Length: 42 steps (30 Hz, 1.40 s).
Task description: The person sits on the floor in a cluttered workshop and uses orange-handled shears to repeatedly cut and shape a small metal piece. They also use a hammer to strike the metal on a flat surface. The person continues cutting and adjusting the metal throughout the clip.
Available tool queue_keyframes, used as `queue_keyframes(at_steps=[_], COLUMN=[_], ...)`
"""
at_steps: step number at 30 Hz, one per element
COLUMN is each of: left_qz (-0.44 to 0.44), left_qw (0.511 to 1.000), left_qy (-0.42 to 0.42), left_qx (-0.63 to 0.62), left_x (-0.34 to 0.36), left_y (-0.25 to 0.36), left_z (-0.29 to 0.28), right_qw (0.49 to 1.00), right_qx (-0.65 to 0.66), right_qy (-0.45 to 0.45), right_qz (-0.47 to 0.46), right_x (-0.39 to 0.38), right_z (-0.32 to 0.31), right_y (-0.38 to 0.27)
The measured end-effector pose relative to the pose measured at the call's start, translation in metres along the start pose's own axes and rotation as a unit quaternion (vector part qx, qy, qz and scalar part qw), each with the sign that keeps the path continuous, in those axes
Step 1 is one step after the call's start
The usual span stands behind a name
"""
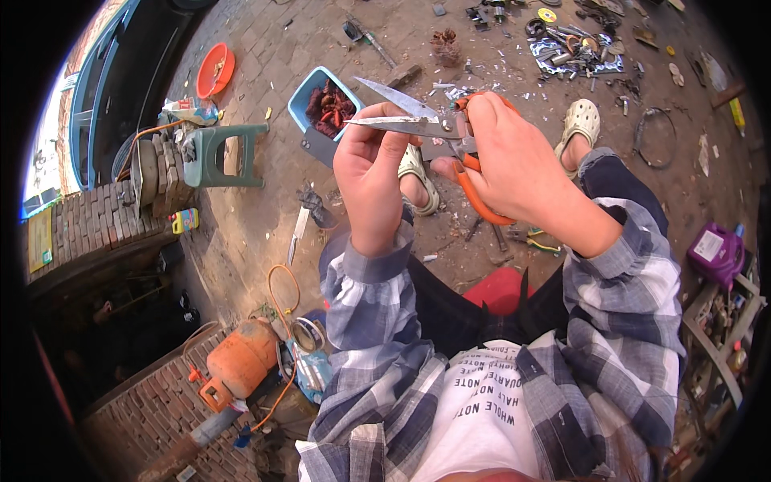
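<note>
My right hand (514, 161) grips the orange handles of a pair of scissors (418, 116), whose steel blades stand apart and point left. My left hand (371, 173) is raised just below the blades, its fingers curled and pinched right under the lower blade. Whatever it pinches is too small to make out. Below the hands lies a blue tub (315, 95) holding dark red pieces. Both forearms wear a blue and white plaid shirt.
A knife (297, 233) lies on the brick ground left of my knees. A green plastic stool (221, 153) and red bowl (215, 71) sit at the left, an orange gas cylinder (237, 361) lower left. Metal scrap (574, 48) is scattered at the top right.
</note>
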<state>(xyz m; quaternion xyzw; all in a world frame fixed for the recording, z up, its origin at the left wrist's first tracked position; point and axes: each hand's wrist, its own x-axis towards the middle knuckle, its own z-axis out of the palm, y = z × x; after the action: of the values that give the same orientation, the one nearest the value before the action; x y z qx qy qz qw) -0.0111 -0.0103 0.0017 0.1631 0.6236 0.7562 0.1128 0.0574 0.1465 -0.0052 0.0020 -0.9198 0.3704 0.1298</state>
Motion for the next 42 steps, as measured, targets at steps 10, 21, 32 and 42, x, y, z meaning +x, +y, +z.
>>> queue_keyframes(at_steps=[10, 21, 32, 42], left_qz=[-0.114, -0.121, -0.034, -0.094], left_qw=[0.984, 0.989, 0.985, 0.995], left_qy=[-0.070, -0.053, -0.027, -0.015], left_qx=[-0.120, -0.061, 0.165, -0.009], left_x=[-0.002, -0.003, -0.005, -0.005], left_y=[0.001, -0.002, -0.013, -0.019], left_z=[-0.012, -0.011, -0.008, -0.002], right_qw=[0.999, 0.980, 0.865, 0.890], right_qx=[-0.001, 0.113, 0.325, 0.361], right_qy=[-0.052, -0.157, -0.346, -0.209], right_qz=[-0.004, 0.053, 0.163, 0.183], right_x=[-0.006, -0.010, -0.006, -0.010], right_z=[0.004, 0.004, -0.021, 0.001], right_y=[0.008, 0.007, -0.005, 0.012])
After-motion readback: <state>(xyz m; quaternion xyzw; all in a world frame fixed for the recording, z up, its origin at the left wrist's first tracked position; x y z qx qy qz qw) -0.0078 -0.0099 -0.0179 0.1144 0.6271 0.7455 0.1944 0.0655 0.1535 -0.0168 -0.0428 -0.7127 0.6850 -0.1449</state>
